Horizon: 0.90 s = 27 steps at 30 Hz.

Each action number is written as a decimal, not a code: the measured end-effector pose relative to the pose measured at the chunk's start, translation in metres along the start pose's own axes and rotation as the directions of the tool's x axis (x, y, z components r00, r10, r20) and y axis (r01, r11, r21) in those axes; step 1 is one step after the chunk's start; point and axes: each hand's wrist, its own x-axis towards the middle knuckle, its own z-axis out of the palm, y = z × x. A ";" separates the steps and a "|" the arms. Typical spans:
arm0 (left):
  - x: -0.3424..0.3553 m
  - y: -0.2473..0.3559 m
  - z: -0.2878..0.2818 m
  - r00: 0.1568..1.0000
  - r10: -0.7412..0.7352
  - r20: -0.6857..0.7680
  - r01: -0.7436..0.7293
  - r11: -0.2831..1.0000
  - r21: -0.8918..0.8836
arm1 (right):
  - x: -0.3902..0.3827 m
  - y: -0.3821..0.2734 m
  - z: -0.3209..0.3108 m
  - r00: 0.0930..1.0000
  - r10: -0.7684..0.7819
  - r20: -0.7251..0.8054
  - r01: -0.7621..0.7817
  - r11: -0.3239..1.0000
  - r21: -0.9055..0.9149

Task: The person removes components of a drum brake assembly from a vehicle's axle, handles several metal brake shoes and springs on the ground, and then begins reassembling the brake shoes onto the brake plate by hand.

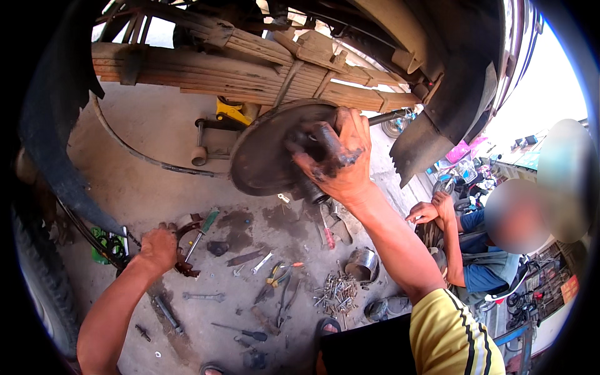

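Note:
My right hand, its fingers smeared with black grease, is curled in front of a dark round metal plate below the leaf springs. Something dark and rounded lies within those fingers; I cannot make out its kind. The threaded end of a dark shaft shows just under the hand. Lower and to the left, my left hand is bent downward beside a rusty curved part and a green-handled screwdriver. The fingertips of that hand are hidden.
Rusty leaf springs span the top. A yellow jack stands behind the plate. Pliers, wrenches, a bolt pile and a metal pot lie on the floor. Another person's hands are at the right.

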 end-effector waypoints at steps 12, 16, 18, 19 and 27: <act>0.037 0.144 -0.195 0.600 -0.028 -0.800 -0.649 0.567 -0.507 | -0.005 0.001 -0.002 0.999 0.050 0.013 -0.051 0.992 0.120; 0.047 0.150 -0.192 0.633 -0.101 -0.767 -0.613 0.540 -0.577 | -0.008 0.003 0.000 0.998 0.063 0.005 -0.063 0.983 0.175; 0.048 0.156 -0.195 0.669 -0.126 -0.732 -0.594 0.502 -0.629 | -0.013 0.012 -0.006 0.997 0.075 -0.003 -0.073 0.973 0.218; 0.048 0.157 -0.196 0.685 -0.129 -0.717 -0.588 0.484 -0.648 | -0.016 0.016 -0.007 0.997 0.077 -0.015 -0.071 0.966 0.250; 0.043 0.167 -0.208 0.547 0.014 -0.837 -0.599 0.705 -0.379 | -0.033 0.031 -0.003 0.987 0.099 -0.124 -0.057 0.950 0.307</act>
